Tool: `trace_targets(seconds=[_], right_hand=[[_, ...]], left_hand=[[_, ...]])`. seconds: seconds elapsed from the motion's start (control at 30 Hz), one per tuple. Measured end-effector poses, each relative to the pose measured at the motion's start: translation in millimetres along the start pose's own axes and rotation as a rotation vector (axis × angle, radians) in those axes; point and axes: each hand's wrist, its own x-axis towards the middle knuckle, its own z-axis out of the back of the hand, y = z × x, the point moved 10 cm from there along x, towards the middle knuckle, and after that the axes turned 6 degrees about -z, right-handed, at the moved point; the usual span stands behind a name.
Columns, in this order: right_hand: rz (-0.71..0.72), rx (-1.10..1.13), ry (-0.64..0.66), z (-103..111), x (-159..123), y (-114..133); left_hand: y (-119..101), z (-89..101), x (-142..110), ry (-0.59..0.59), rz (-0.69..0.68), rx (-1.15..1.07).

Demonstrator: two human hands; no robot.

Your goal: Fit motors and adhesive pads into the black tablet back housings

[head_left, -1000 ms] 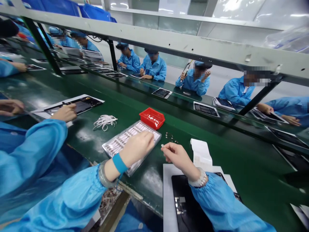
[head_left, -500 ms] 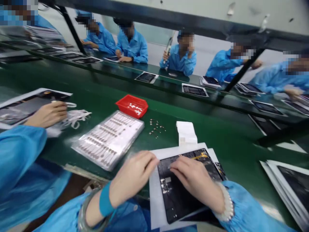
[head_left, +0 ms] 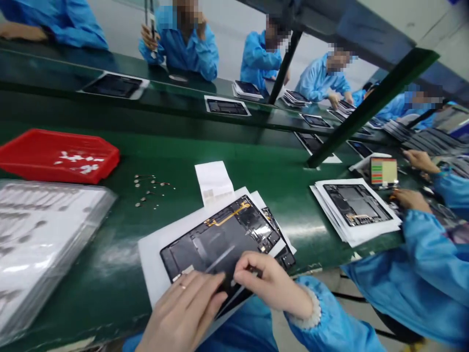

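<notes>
Right hand (head_left: 273, 283): grip closed, thumb and fingers pinched on the near edge of the tablet (head_left: 220, 239). Left hand (head_left: 179, 308): fingers lie straight along the same edge, a ring (head_left: 182, 286) on one finger; cannot tell if this grip is closed.

Tablet: open black rear housing, interior up, lying at a slant to the bench edge. Gold flex cable (head_left: 227, 216) runs across its far part, with small circuit boards (head_left: 266, 230) at the far corner. Pale diagonal streak on the housing (film or glare, cannot tell). A second dark panel (head_left: 284, 256) lies beneath, its edge showing past the tablet. Both rest on white paper (head_left: 156, 259), on the green bench (head_left: 190, 156).

Just beyond: white slip (head_left: 214, 183). To the left: scattered small metal parts (head_left: 148, 190), red tray (head_left: 58, 156), clear plastic tray (head_left: 47, 244). To the right: a similar housing on a paper stack (head_left: 355, 205). Beside that stack, a co-worker's hands (head_left: 412, 199) work near a colour-barred card (head_left: 383, 171). More panels lie along the far bench rail, with blue-sleeved co-workers behind.
</notes>
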Motion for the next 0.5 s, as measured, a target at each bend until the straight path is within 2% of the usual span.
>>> trace_targets(seconds=[0.13,0.2,0.27,0.37,0.5], right_hand=[[0.127,-0.369,-0.332,71,-16,2],[0.101,-0.53,-0.383,90,-17,-6],[0.057,-0.622,-0.333,92,-12,-16],[0.023,-0.698,-0.24,78,-6,-20],[0.0,-0.755,-0.159,60,-2,-18]], left_hand=[[25,-2.9,-17,0.079,0.045,0.036],[37,-6.4,-25,0.127,0.051,0.026],[42,-9.8,-31,0.156,0.027,0.047],[41,-14.1,-36,0.166,-0.015,0.08],[40,-17.8,-36,0.168,0.0,0.091]])
